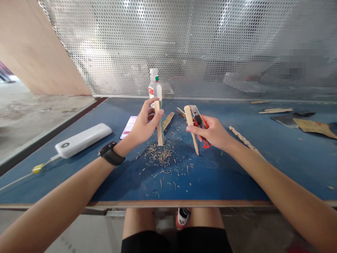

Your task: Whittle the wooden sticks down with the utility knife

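My left hand [147, 121] is closed around a flat wooden strip [159, 131] with a green side face, held upright over a heap of wood shavings [160, 153]. Between the fingers and thumb of my right hand [210, 130] is a carved wooden stick [189, 114], its knobbed end up and its pointed end down. The same hand also grips a utility knife [197, 116] with red and black parts, lying behind the stick. Most of the knife's handle is hidden by my fingers. To the right of that hand lies another carved stick [243, 137] with notches.
A clear glass bottle [155, 84] stands at the back by the perforated metal panel [189, 45]. A phone [129, 127] and white power bank [83, 140] with a cable lie left. Wood scraps [276, 110] and sandpaper pieces [314, 127] lie right on the blue table [210, 182].
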Available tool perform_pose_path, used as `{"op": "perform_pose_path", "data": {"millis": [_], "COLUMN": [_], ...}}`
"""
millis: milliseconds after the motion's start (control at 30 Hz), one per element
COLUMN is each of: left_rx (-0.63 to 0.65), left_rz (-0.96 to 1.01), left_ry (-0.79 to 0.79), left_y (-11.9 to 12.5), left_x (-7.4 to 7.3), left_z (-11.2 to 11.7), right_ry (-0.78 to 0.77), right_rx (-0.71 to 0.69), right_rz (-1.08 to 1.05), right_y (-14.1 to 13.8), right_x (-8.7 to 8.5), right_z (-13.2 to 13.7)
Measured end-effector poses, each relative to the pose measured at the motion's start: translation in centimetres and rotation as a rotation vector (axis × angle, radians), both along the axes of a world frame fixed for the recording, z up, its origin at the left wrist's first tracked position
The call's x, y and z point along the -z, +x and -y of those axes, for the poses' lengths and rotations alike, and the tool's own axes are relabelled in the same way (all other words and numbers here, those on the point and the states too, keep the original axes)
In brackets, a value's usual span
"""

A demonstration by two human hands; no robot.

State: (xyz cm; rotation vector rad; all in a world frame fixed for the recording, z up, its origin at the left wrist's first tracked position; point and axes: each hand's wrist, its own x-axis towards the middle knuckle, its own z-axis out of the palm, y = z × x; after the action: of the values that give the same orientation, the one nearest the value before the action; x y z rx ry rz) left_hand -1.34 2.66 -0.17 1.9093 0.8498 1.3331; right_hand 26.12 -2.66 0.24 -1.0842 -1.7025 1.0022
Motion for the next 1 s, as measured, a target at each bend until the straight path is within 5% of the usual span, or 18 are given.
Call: {"op": "perform_pose_path", "data": {"millis": [1000], "left_rx": [0.065], "left_rz": [0.008], "left_ry": [-0.074], "left_y": [-0.47], "left_x": [-0.22], "left_z": [0.48], "right_ry": [-0.052], "right_rx": [0.098], "right_rz": [0.091], "right_y": [0.04], "right_x": [0.31], "right_z": [-0.51]}}
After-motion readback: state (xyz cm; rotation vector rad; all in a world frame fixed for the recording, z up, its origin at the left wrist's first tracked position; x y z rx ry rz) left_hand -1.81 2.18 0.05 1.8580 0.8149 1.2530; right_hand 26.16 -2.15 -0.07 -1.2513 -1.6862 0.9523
